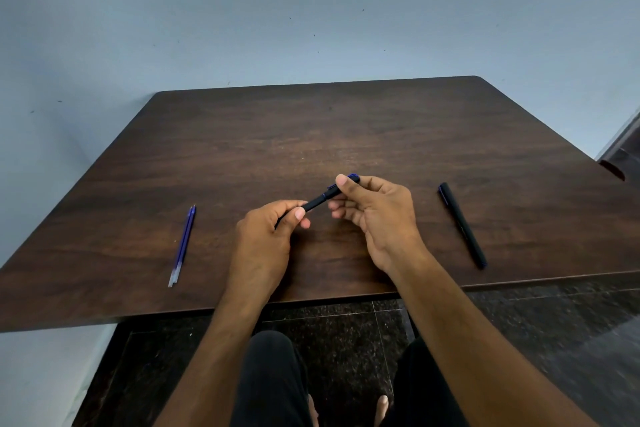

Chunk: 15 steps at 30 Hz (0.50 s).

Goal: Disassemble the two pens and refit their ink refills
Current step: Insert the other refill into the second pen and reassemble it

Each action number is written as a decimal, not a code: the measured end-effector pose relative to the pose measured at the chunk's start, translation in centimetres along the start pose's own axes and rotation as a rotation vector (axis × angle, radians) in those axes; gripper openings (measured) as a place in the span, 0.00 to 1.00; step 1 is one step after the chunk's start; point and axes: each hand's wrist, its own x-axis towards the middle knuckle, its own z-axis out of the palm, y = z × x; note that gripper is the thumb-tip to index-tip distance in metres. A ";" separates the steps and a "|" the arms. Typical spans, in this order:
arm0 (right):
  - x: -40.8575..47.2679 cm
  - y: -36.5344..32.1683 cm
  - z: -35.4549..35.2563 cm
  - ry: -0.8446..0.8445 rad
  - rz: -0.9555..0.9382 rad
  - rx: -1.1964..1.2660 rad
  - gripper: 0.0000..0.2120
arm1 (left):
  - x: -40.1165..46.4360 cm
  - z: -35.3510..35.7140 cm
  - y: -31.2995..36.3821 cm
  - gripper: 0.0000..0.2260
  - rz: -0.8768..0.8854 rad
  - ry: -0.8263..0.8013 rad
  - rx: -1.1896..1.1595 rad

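Blue wall behind; dark wood table (346, 135). I hold one black pen (317, 202) above the table's near centre: left grip (268, 236) curled round its barrel, right grip (372, 215) pinching its cap end. Second black pen (462, 225) lies right. Two blue refills (183, 245) lie left, side by side.

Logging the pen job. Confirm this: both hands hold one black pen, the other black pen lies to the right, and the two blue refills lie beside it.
Wrong on the refills: the head view shows them left of the hands, far from the other pen. The left hand and right hand do hold one black pen.
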 end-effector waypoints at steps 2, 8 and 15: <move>0.0 0.1 0.1 0.004 0.005 0.004 0.05 | 0.0 0.0 0.0 0.11 0.023 0.010 0.016; -0.2 0.6 0.3 -0.001 0.005 0.004 0.06 | 0.1 0.0 -0.3 0.10 0.042 0.039 0.047; -0.2 0.6 0.2 -0.007 0.002 -0.005 0.06 | 0.1 0.0 -0.6 0.08 0.057 0.064 0.065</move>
